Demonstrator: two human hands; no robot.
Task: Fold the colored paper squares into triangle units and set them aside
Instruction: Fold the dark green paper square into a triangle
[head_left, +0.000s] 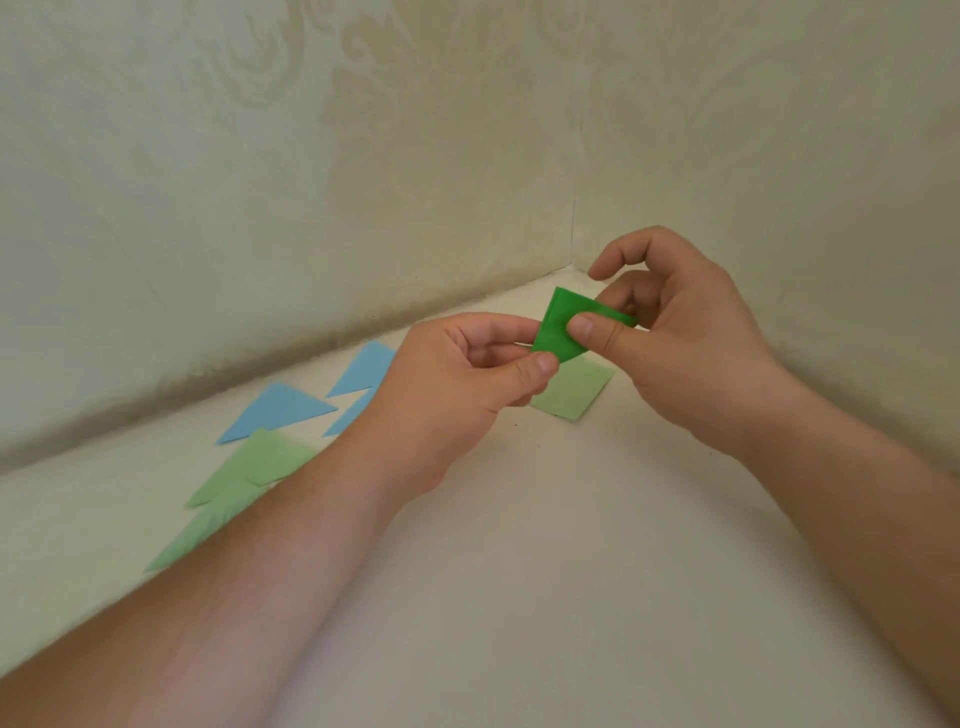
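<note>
Fingers (587, 332) pinch one dark green paper (556, 327); three blue triangles (280, 410).

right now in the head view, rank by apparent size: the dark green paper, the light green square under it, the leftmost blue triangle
1. Blue triangle, largest as seen.
2. Light green square and dark green paper: too close to rank. The hands hide part of each, and the dark one is held up nearer the camera.
</note>
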